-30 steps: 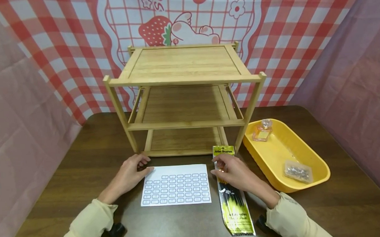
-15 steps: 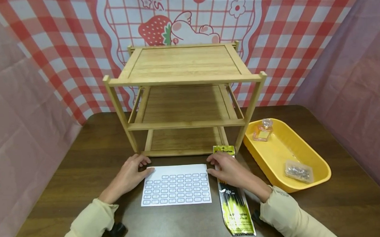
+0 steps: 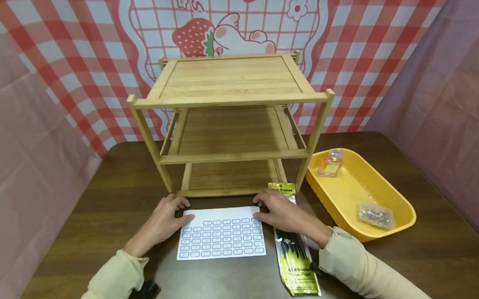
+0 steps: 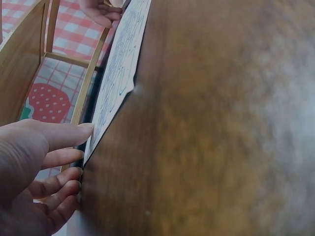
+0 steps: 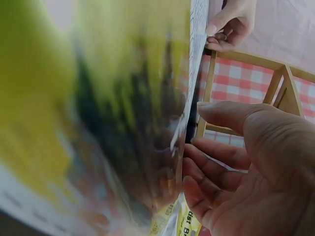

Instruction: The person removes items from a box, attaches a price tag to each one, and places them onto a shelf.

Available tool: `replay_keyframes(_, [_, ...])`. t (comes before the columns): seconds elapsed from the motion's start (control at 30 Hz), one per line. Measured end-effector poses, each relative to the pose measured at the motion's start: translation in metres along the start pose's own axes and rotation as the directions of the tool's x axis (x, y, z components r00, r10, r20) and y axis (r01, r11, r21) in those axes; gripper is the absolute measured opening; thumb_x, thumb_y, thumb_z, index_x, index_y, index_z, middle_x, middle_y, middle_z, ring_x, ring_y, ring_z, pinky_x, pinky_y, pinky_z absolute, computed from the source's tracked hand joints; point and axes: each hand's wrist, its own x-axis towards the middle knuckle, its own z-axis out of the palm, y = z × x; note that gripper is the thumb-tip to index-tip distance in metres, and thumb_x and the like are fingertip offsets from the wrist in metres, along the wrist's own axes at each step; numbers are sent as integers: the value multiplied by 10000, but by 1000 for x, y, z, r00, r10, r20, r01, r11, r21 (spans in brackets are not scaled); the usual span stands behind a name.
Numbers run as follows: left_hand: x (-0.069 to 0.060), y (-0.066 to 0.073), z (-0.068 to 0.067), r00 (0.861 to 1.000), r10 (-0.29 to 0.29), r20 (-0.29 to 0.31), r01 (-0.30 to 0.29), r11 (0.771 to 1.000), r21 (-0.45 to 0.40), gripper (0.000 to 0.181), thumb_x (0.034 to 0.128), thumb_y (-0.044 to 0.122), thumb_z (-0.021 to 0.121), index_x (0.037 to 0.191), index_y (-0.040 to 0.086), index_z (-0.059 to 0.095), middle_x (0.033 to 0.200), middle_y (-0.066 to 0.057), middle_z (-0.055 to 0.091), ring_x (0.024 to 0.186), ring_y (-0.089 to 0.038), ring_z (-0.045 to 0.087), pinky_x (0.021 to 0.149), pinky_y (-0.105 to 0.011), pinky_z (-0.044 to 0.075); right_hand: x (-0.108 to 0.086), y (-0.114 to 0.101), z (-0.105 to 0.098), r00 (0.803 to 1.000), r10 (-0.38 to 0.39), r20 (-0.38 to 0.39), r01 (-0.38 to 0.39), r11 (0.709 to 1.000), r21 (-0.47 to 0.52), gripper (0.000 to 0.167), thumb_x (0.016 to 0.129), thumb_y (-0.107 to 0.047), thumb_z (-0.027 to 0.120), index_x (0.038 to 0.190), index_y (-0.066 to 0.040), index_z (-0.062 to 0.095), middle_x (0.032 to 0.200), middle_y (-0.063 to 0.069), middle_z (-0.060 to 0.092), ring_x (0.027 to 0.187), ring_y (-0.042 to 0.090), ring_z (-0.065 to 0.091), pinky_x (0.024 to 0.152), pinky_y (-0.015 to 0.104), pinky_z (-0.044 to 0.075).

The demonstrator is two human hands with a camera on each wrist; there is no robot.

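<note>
A white sheet (image 3: 221, 238) printed with rows of small blue-outlined boxes lies flat on the table. At its upper left corner my left hand (image 3: 162, 220) rests with the thumb on the paper's edge, fingers loosely bent; the left wrist view shows the thumb (image 4: 69, 133) at the sheet (image 4: 115, 73). My right hand (image 3: 283, 211) is at the upper right corner, thumb tip at the edge, and its palm is over a packet of artist brushes (image 3: 296, 262), hiding the packet's middle. In the right wrist view the packet (image 5: 123, 98) fills the left side, beside my right hand (image 5: 256, 157).
A three-tier wooden shelf (image 3: 232, 157) stands just behind the sheet. To the right is a yellow tray (image 3: 353, 189) holding a pink glass bottle (image 3: 330, 165) and a small clear box (image 3: 375, 215) of metal pieces. A checked cloth (image 3: 90, 75) hangs behind.
My right hand has moved left from above the brush packet to the sheet's upper right corner. My left hand has stayed at the upper left corner.
</note>
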Motion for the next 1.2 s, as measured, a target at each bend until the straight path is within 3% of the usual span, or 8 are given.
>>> replay_keyframes(0.43, [1, 0, 0, 1000, 3, 3, -3, 1000, -4, 186, 892, 114, 805, 1012, 24, 694, 963, -85, 598, 937, -285, 552, 808, -443, 470, 6, -3, 4, 999, 30, 32, -29, 999, -36, 378, 877, -177, 852, 1150, 34, 699, 941, 67, 622, 809, 171, 566, 686, 323, 504])
replay_keyframes(0.63, [1, 1, 0, 1000, 6, 0, -6, 1000, -1, 146, 888, 104, 805, 954, 37, 693, 949, -78, 591, 926, -278, 545, 805, -434, 465, 8, -4, 3, 998, 53, 36, -52, 998, -26, 351, 859, -165, 864, 1105, 31, 707, 925, 72, 624, 808, 184, 578, 692, 333, 518])
replay_keyframes(0.93, [0, 0, 2, 1000, 7, -3, -7, 1000, -8, 147, 891, 93, 802, 948, 54, 673, 946, -71, 586, 931, -280, 535, 809, -434, 452, 9, -5, 3, 999, 24, 38, -24, 1000, -12, 203, 858, -124, 836, 960, -22, 693, 876, 29, 598, 793, 155, 545, 699, 304, 497])
replay_keyframes(1.2, [0, 0, 2, 1000, 27, -12, -27, 999, -25, 178, 887, 71, 801, 944, 67, 633, 933, -65, 581, 924, -272, 528, 799, -417, 444, 10, -8, 3, 997, 66, 49, -68, 997, 31, 241, 864, -98, 840, 956, -61, 621, 905, 27, 571, 812, 168, 515, 702, 335, 477])
